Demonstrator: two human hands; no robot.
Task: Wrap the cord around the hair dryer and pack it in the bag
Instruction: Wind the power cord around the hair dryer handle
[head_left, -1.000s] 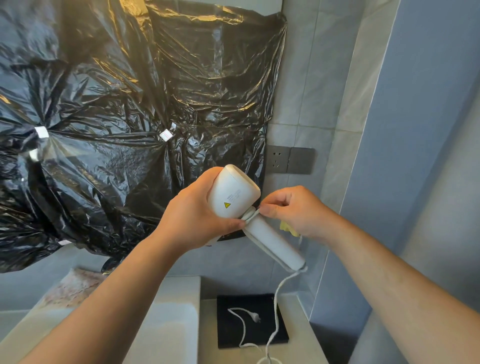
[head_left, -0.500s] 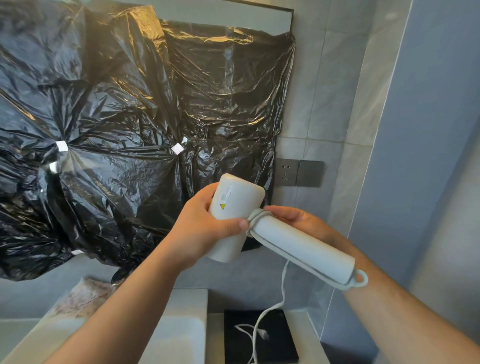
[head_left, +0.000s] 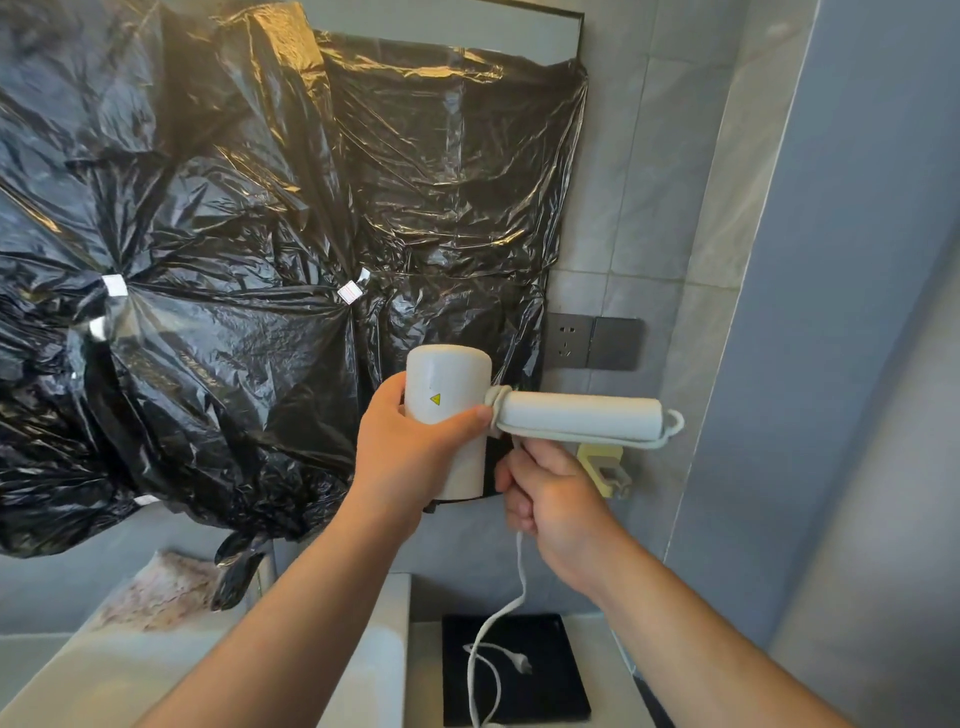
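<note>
I hold a white hair dryer (head_left: 448, 395) up in front of the wall. My left hand (head_left: 410, 452) grips its barrel, which stands upright, while the handle (head_left: 576, 413) points right and lies level. The white cord (head_left: 511, 613) loops around the joint of handle and barrel, runs along the handle's underside and bends round its end. My right hand (head_left: 550, 499) grips the cord just below the handle. From there the cord hangs down to the plug (head_left: 522, 665), which lies on a black mat (head_left: 561, 675).
Black plastic sheeting (head_left: 260, 260) covers the wall at left. A dark wall socket (head_left: 592, 343) sits right of it, a yellow bracket (head_left: 605, 465) below the handle. A white basin counter (head_left: 322, 675) lies beneath my arms. A blue wall (head_left: 857, 364) closes the right side.
The handle swung up from slanting down-right to level. My right hand came out from behind the handle to below it and now pulls the cord downward. The cord loop at the joint looks tighter.
</note>
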